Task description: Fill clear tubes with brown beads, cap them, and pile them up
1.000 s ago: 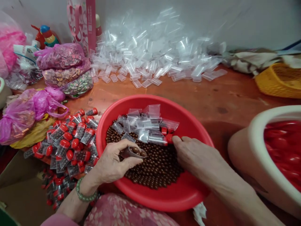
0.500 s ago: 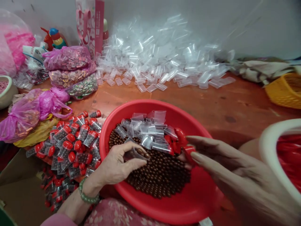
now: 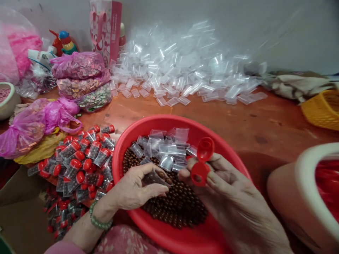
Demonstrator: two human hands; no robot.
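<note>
My left hand (image 3: pixel 140 187) grips a clear plastic container (image 3: pixel 156 177) with brown balls inside, tilted with its mouth toward the right. My right hand (image 3: pixel 225 183) holds an opened red flip cap (image 3: pixel 202 162) between thumb and fingers, just right of the container. Both hands are over a red basin (image 3: pixel 182 121). Inside the basin lie many shiny brown balls (image 3: pixel 174 208) and a heap of empty clear containers (image 3: pixel 169 148) toward its far side.
Filled containers with red caps (image 3: pixel 87 155) pile up left of the basin. Clear containers (image 3: pixel 180 67) are heaped along the wall. Pink bags (image 3: pixel 79 67) sit at the left. A white tub (image 3: pixel 288 180) with red pieces and a yellow basket (image 3: pixel 319 109) stand right.
My right hand has turned and moved left, bringing the opened red cap up near the container. My left hand still holds the container, slightly more to the right. The view has shifted a little.
</note>
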